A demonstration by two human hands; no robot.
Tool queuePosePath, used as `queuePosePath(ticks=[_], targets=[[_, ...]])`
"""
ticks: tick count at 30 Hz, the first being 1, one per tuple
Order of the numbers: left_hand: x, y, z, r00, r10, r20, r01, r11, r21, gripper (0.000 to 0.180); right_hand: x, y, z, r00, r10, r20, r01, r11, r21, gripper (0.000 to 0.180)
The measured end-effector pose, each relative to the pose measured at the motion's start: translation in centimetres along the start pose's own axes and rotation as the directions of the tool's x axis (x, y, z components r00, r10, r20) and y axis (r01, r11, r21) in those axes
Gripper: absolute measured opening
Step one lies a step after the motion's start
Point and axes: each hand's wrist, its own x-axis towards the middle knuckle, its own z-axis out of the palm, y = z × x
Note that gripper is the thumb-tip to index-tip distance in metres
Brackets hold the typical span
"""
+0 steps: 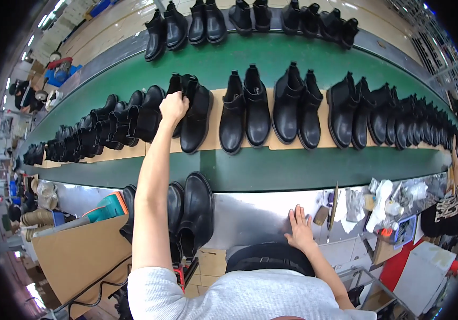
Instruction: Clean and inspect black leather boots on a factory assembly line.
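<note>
My left arm stretches forward over the green conveyor belt [239, 170]. The fingers of my left hand [174, 108] are closed on the upper part of a black ankle boot [174, 84], which the hand and forearm partly cover. Right against it stands another black boot [196, 125], toe toward me. My right hand [300, 229] lies flat on the metal worktop [255, 213], fingers spread and holding nothing. Several more black boots, among them a large one [198, 200], rest near my left forearm at the belt's near edge.
Long rows of black boots [256, 114] stand on brown cardboard [215, 104] along the belt. More boots line the far ledge [207, 26]. To the right lie a brown block [321, 215], rags and a blue basket [404, 232]; a co-worker's arm [456, 165] reaches in there. A cardboard sheet [85, 253] leans at left.
</note>
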Motion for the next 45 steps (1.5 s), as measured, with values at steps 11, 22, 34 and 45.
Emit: queuePosePath(ticks=[11,22,34,45], targets=[[-17.9,9.9,-15.7,0.958,0.156,-0.242,-0.182,0.979,-0.089,0.021,3.1,-3.0,-9.4,0.916,-0.020,-0.401,0.372,0.418,0.829,0.060],[-32.7,18.3,-2.0,0.881,0.471,-0.039,-0.470,0.864,-0.179,0.020,0.0,6.2,-2.5,0.768,0.359,-0.531,-0.222,0.926,0.305,0.046],[-29.1,22.8,0.0,0.375,0.402,0.835,-0.229,0.913,-0.337,0.039,0.7,10.6,3.0,0.736,0.543,-0.406,-0.233,0.765,0.600,0.039],[-28.7,22.6,2.6,0.192,0.006,0.981,0.418,0.904,-0.087,0.043,-1.5,2.5,4.3,0.951,0.035,-0.306,0.307,-0.022,0.951,0.038]])
